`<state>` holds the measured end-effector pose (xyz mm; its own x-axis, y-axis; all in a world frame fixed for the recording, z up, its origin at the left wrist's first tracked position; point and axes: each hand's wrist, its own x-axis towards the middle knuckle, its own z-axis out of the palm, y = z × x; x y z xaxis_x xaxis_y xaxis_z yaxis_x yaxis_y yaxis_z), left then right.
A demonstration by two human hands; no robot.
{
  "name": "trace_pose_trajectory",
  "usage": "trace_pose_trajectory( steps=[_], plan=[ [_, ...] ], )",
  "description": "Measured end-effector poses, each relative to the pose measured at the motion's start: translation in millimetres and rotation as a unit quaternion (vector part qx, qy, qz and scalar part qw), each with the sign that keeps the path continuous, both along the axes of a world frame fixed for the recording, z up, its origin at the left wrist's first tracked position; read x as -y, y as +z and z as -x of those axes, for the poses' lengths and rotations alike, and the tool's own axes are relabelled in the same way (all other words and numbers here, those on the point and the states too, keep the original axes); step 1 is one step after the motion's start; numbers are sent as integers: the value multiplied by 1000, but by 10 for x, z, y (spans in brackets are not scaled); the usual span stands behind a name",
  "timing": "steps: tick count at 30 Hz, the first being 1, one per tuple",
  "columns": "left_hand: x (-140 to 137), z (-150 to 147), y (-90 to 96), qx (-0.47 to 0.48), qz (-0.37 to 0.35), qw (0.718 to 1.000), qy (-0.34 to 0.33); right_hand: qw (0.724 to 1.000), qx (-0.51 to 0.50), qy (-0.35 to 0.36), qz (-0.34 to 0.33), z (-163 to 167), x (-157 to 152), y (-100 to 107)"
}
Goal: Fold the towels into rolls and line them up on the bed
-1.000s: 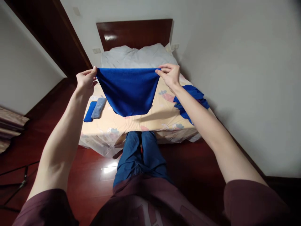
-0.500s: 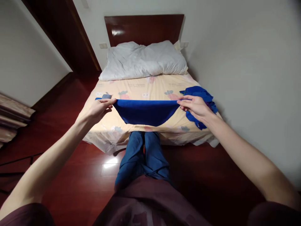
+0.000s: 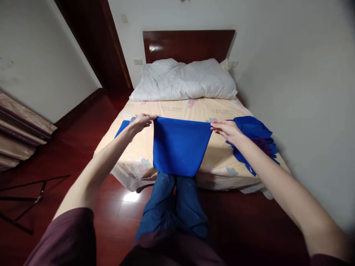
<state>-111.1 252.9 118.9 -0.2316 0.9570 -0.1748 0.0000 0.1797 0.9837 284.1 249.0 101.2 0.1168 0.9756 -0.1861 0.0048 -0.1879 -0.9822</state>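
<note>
A blue cloth (image 3: 180, 147) hangs spread out between my two hands over the near edge of the bed. My left hand (image 3: 143, 121) pinches its upper left corner, and my right hand (image 3: 226, 129) pinches the upper right one. The cloth's top edge is nearly straight, and its lower edge hangs in front of my knees. Just beyond my right hand lies a crumpled heap of blue cloths (image 3: 253, 127) with a dark purple piece among them. Partly hidden by my left forearm, a flat blue cloth (image 3: 122, 127) lies on the bed.
The bed (image 3: 177, 109) has a pale yellow patterned sheet, with a white quilt (image 3: 183, 81) bunched below the dark wooden headboard (image 3: 188, 46). At left are a curtain (image 3: 24, 133) and a black metal stand (image 3: 39, 199) on the red floor. A white wall rises at right.
The cloth now hangs longer and flatter, its lower edge further down. My hands are closer together, the left one having moved right. The view has shifted, so the bed appears further right and lower.
</note>
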Motion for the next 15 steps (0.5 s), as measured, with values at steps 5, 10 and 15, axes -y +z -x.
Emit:
trace_pose_trajectory(
  steps=[5,10,15],
  plan=[
    [-446,50,135,-30,-159,987,1,990,-31,-35,-136,210,-417,-1],
    [-338,197,-165,-64,-222,973,4,979,-23,-37,-200,221,-414,-403],
    [138,282,-1142,-168,-160,972,-36,991,-13,-39,-127,359,36,-1434]
  ],
)
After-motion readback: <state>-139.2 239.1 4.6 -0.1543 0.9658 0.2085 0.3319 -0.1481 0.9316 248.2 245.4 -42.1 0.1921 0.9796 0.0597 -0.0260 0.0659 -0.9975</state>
